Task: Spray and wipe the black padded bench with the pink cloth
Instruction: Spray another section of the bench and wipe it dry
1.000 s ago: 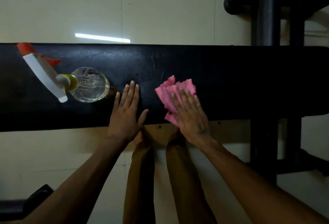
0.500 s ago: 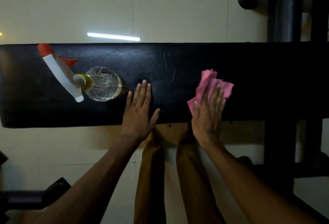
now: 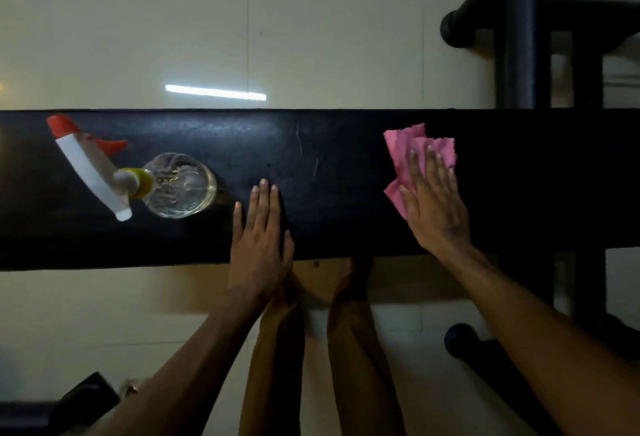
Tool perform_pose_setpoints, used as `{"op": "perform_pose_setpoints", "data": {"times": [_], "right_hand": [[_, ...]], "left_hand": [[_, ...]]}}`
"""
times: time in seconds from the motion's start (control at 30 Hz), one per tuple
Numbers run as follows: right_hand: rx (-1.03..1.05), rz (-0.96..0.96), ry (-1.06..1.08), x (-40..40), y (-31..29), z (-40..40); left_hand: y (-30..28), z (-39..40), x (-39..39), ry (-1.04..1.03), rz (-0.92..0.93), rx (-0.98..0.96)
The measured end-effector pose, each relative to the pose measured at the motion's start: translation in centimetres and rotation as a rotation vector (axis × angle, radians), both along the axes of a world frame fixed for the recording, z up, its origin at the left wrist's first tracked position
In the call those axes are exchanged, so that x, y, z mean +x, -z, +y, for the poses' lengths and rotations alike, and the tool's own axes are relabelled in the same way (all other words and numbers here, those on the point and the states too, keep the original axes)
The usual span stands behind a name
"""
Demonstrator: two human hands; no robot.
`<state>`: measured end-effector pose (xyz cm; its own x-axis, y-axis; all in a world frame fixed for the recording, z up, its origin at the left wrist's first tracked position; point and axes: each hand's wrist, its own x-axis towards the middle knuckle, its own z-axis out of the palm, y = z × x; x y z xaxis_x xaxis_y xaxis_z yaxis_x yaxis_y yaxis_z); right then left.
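The black padded bench [image 3: 329,145] runs across the view from left to right. My right hand [image 3: 433,203] presses flat, fingers straight, on the crumpled pink cloth [image 3: 403,148] on the right part of the pad. My left hand [image 3: 261,235] rests flat on the pad near its front edge, fingers straight and together. A clear spray bottle [image 3: 180,186] with a white and red trigger head [image 3: 86,162] stands on the left part of the bench, a little left of my left hand.
A black metal frame with tube ends [image 3: 519,30] rises at the right behind and under the bench. My legs [image 3: 322,349] stand below the front edge on the pale tiled floor [image 3: 138,20]. A dark object [image 3: 83,397] lies at the bottom left.
My right hand has slid the pink cloth rightward along the bench and farther from the front edge. The left hand stays flat in the same spot; the bottle has not moved.
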<state>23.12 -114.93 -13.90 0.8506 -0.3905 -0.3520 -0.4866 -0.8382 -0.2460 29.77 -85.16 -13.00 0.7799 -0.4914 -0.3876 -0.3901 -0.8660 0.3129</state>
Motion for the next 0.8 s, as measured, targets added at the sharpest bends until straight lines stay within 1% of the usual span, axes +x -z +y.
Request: {"op": "perform_pose_setpoints", "data": {"times": [0.07, 0.1, 0.13, 0.17, 0.23, 0.27, 0.3, 0.33, 0.37, 0.4, 0.43, 0.47, 0.53, 0.57, 0.6, 0.63, 0.7, 0.73, 0.77, 0.8], "right_hand": [[0.022, -0.036, 0.343, 0.7, -0.2, -1.1], [0.024, -0.063, 0.427, 1.5, -0.2, -0.7], [0.027, -0.079, 0.42, 2.2, -0.3, -0.2], [0.047, -0.078, 0.33, 2.4, -0.4, -0.1], [0.069, -0.046, 0.045, 1.4, -0.6, -1.4], [0.059, -0.028, -0.021, 0.8, -0.7, -2.9], [0.046, -0.027, 0.019, 0.3, -0.7, -4.6], [0.05, -0.051, 0.186, 0.1, -0.6, -6.1], [0.059, -0.091, 0.416, 0.1, -0.8, -7.1], [0.057, -0.117, 0.593, 0.1, -0.9, -7.6], [0.043, -0.124, 0.632, 0.2, -1.0, -7.6], [0.044, -0.115, 0.535, 0.0, -1.1, -7.5], [0.049, -0.061, 0.165, -1.8, -1.2, -8.5], [0.048, -0.037, 0.045, -2.8, -1.4, -10.0], [0.036, -0.035, 0.04, -3.6, -1.4, -11.8], [0.035, -0.05, 0.163, -4.1, -1.3, -13.4], [0.026, -0.109, 0.527, -4.5, -1.3, -15.1], [0.016, -0.112, 0.578, -4.4, -1.2, -15.3], [0.024, -0.097, 0.512, -4.5, -1.2, -15.0], [0.036, -0.077, 0.37, -5.1, -1.2, -15.0]], "left_hand": [[0.0, -0.6, -0.7, 0.05, -0.018, -0.01], [-0.1, -0.9, -1.1, 0.091, -0.03, -0.015], [-0.1, -1.4, -1.4, 0.135, -0.04, -0.016], [-0.2, -2.1, -1.6, 0.173, -0.045, -0.01], [-0.3, -3.7, -1.7, 0.229, -0.055, 0.009], [-0.5, -4.8, -1.6, 0.244, -0.067, 0.014], [-0.8, -6.0, -1.3, 0.256, -0.081, 0.013], [-1.0, -7.4, -0.9, 0.273, -0.088, 0.001], [-1.1, -8.8, -0.6, 0.298, -0.083, -0.009], [-1.2, -10.1, -0.5, 0.33, -0.069, -0.006], [-1.1, -11.3, -0.5, 0.366, -0.052, 0.013], [-1.1, -12.4, -0.4, 0.396, -0.036, 0.04], [-1.0, -14.1, -0.6, 0.394, -0.016, 0.066], [-0.9, -14.8, -0.9, 0.377, -0.012, 0.057], [-0.7, -15.4, -1.3, 0.372, -0.007, 0.048], [-0.5, -16.0, -1.8, 0.38, -0.001, 0.039], [-0.3, -16.8, -2.8, 0.385, -0.001, 0.01], [-0.2, -17.1, -3.1, 0.381, -0.016, 0.003], [-0.1, -17.3, -3.3, 0.373, -0.026, 0.009], [0.0, -17.5, -3.5, 0.361, -0.028, 0.02]]}}
